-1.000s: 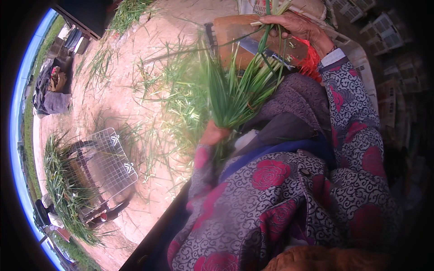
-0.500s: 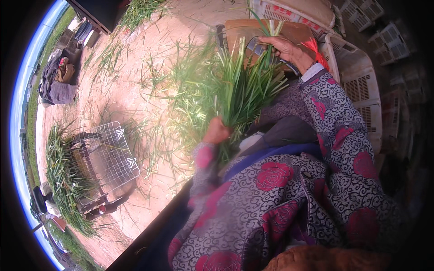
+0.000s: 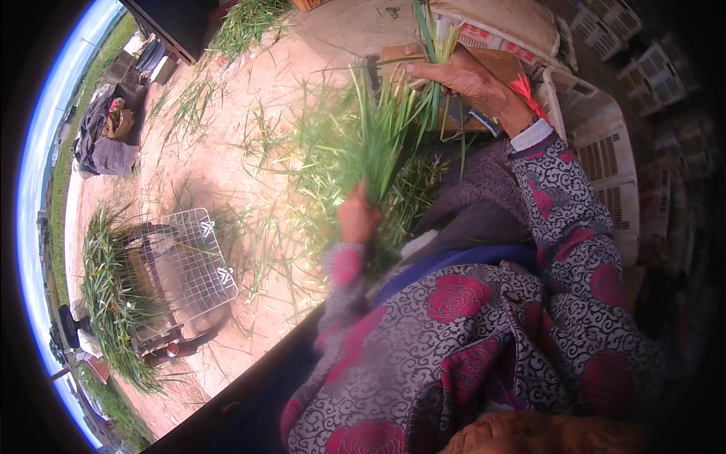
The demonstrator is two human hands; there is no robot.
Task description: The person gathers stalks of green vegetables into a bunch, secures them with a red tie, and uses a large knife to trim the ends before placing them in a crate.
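Note:
My right hand (image 3: 461,76) is closed around a few long green leafy stalks (image 3: 442,45) whose pale ends stick up above the fingers. My left hand (image 3: 358,216), smeared by motion, is closed low on a larger bunch of the same green stalks (image 3: 389,155). The pale ends of that bunch point up, close to the right hand. Under the right wrist lies a dark, narrow object with a metallic edge (image 3: 484,122), partly hidden. Behind the right hand is a brown board (image 3: 495,64).
Loose green leaves (image 3: 318,189) litter the ground left of my lap. A wire rack (image 3: 193,257) stands at left, with a heap of greens (image 3: 113,295) beside it. White plastic crates (image 3: 605,159) line the right. Dark cloth (image 3: 106,147) lies far left.
My right hand has shifted slightly left with its stalks. The left hand's bunch has swung left, away from my lap, and the left hand has moved slightly.

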